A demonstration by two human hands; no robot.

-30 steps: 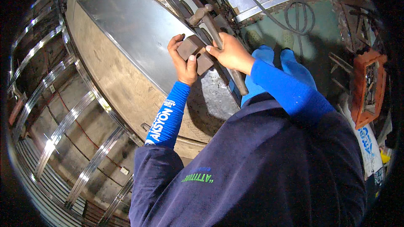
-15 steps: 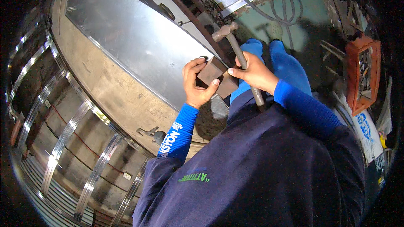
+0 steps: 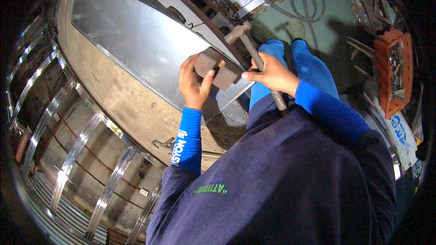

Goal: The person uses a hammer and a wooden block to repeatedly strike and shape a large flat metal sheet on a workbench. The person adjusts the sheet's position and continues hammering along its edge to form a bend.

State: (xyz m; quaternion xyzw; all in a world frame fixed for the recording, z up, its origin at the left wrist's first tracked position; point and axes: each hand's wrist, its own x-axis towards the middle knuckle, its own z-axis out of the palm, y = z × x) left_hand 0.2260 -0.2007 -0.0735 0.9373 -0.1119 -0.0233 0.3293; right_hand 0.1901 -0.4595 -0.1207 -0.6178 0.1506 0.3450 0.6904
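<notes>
My left hand (image 3: 194,84) grips a dark rectangular metal block (image 3: 219,68) and presses it onto the near edge of a shiny metal sheet (image 3: 136,41). My right hand (image 3: 272,73) is closed round the wooden handle of a hammer (image 3: 247,45), whose head is raised just above and beyond the block. The hammer handle runs down past my wrist toward my body. Both forearms wear blue sleeves.
The sheet lies on a worn workbench (image 3: 127,104). Bent metal strips (image 3: 72,154) are stacked on the floor at the left. An orange crate of tools (image 3: 393,70) stands at the right. A coiled cable (image 3: 309,0) lies on the green floor (image 3: 345,22) beyond my blue-trousered legs.
The view has shifted so that hands and bench sit further right. The hammer head stays lifted near the block, and my left hand keeps the block on the sheet's edge.
</notes>
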